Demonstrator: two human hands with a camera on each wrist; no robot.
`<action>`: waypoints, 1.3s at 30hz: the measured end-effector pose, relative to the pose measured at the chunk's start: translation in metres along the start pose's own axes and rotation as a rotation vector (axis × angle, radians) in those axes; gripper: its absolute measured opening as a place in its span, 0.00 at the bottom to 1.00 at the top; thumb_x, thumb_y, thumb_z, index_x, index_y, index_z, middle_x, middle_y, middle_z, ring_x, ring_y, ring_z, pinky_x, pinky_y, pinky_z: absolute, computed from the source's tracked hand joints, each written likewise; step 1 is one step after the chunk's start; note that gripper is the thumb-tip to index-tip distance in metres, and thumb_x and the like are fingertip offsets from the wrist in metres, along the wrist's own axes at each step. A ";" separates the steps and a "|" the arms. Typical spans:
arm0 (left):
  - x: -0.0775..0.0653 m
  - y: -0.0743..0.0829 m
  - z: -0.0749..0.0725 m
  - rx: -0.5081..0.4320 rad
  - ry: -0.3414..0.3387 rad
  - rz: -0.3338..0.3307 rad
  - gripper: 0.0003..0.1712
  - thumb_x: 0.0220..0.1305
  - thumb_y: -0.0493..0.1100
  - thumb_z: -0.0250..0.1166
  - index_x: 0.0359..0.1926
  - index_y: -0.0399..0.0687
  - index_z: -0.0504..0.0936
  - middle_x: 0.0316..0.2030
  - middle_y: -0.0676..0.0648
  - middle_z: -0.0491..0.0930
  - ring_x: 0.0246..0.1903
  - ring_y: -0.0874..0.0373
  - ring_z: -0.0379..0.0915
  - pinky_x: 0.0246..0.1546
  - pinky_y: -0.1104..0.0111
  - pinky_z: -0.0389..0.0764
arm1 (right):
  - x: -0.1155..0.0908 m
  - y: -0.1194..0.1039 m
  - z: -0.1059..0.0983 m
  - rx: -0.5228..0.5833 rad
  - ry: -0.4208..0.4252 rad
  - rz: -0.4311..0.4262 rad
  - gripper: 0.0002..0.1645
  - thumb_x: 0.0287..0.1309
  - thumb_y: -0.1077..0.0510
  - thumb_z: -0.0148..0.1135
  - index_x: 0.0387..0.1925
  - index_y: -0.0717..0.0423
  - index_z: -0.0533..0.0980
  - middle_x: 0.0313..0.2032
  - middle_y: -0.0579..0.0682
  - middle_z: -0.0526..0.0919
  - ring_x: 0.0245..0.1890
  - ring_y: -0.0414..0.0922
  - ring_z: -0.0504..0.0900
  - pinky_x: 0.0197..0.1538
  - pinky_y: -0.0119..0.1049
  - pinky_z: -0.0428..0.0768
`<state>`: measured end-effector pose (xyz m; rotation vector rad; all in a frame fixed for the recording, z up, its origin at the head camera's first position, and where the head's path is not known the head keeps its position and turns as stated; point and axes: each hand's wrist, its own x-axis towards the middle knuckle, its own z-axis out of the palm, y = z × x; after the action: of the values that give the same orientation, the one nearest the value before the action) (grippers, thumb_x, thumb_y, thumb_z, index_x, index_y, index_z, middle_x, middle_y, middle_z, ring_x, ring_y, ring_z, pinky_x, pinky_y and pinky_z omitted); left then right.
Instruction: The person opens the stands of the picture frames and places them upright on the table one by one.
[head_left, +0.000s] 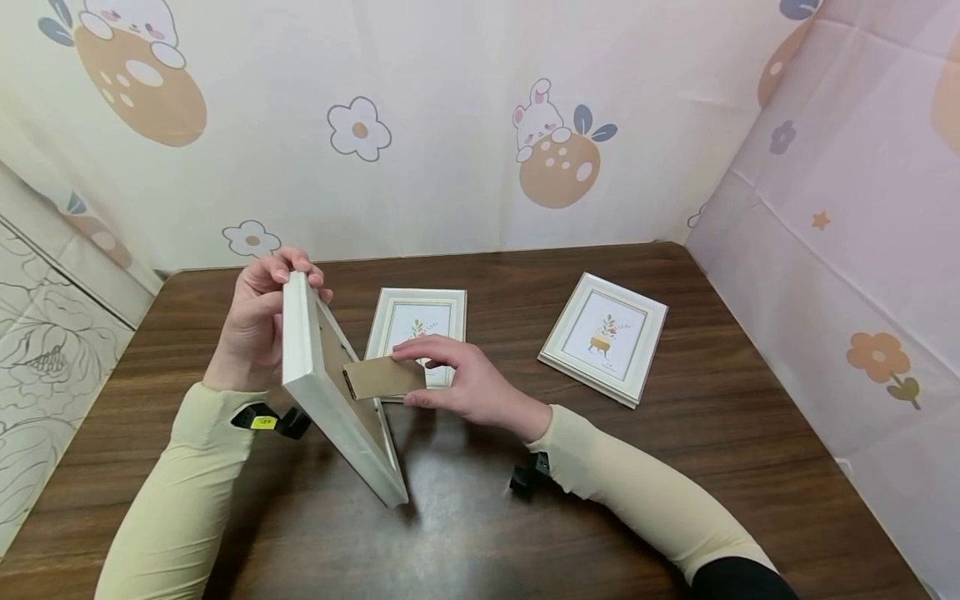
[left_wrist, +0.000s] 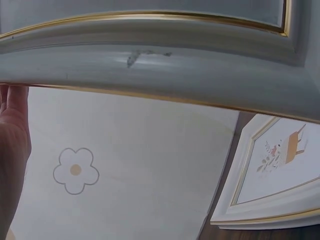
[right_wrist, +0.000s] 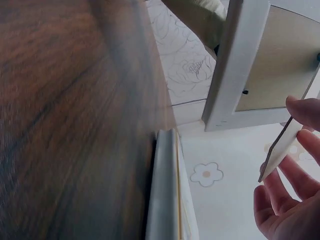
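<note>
My left hand (head_left: pixel 253 325) grips the upper edge of a white picture frame (head_left: pixel 300 358), which stands tilted on the table with its beige back to the right. My right hand (head_left: pixel 476 379) pinches the beige support leg (head_left: pixel 381 377) that sticks out from that back; a dark hinge shows at the leg's inner end. In the right wrist view, thumb and fingers lie on either side of the leg (right_wrist: pixel 280 149). The left wrist view shows the frame's front moulding (left_wrist: pixel 165 70), with gold lines and a dark scuff.
Behind the right hand a second white frame (head_left: pixel 382 321) with a plant picture lies face up, partly covered. A third such frame (head_left: pixel 637 367) lies angled at the right. The brown wooden table (head_left: pixel 480 533) meets patterned cloth (head_left: pixel 450 200) at the back and sides.
</note>
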<state>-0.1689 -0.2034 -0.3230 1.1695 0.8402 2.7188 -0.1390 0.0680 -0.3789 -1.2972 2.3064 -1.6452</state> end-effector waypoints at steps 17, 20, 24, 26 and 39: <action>-0.003 0.003 -0.001 0.057 -0.015 -0.017 0.10 0.60 0.18 0.51 0.34 0.24 0.78 0.43 0.35 0.78 0.44 0.43 0.79 0.50 0.54 0.82 | -0.003 -0.007 -0.016 -0.174 0.036 -0.104 0.27 0.49 0.58 0.78 0.53 0.55 0.82 0.54 0.47 0.81 0.60 0.42 0.75 0.61 0.35 0.73; -0.004 0.003 -0.003 0.050 -0.020 -0.021 0.11 0.60 0.17 0.50 0.35 0.24 0.78 0.43 0.35 0.77 0.44 0.42 0.79 0.51 0.53 0.81 | -0.003 -0.009 -0.020 -0.183 0.044 -0.117 0.26 0.49 0.60 0.78 0.53 0.56 0.82 0.54 0.48 0.80 0.60 0.43 0.75 0.61 0.36 0.74; -0.005 0.002 -0.005 0.037 -0.022 -0.031 0.11 0.60 0.16 0.50 0.35 0.24 0.78 0.44 0.35 0.77 0.45 0.42 0.79 0.51 0.53 0.81 | -0.003 -0.011 -0.026 -0.212 0.060 -0.135 0.27 0.48 0.61 0.78 0.52 0.56 0.83 0.55 0.49 0.80 0.60 0.45 0.74 0.59 0.36 0.75; -0.006 0.002 -0.006 0.035 -0.016 -0.038 0.11 0.60 0.16 0.50 0.35 0.24 0.78 0.44 0.35 0.77 0.45 0.42 0.79 0.52 0.54 0.81 | -0.003 -0.012 -0.030 -0.235 0.068 -0.142 0.27 0.48 0.61 0.78 0.53 0.56 0.83 0.55 0.50 0.80 0.59 0.46 0.74 0.58 0.37 0.75; -0.007 -0.002 -0.009 0.030 0.014 -0.061 0.14 0.59 0.15 0.47 0.35 0.25 0.78 0.44 0.36 0.77 0.45 0.43 0.79 0.51 0.54 0.81 | -0.005 -0.015 -0.036 -0.268 0.026 -0.103 0.27 0.50 0.58 0.77 0.54 0.52 0.81 0.56 0.46 0.78 0.58 0.44 0.72 0.58 0.39 0.72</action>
<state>-0.1704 -0.2078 -0.3331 1.1124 0.9063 2.6780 -0.1438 0.0972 -0.3534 -1.4732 2.5887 -1.4232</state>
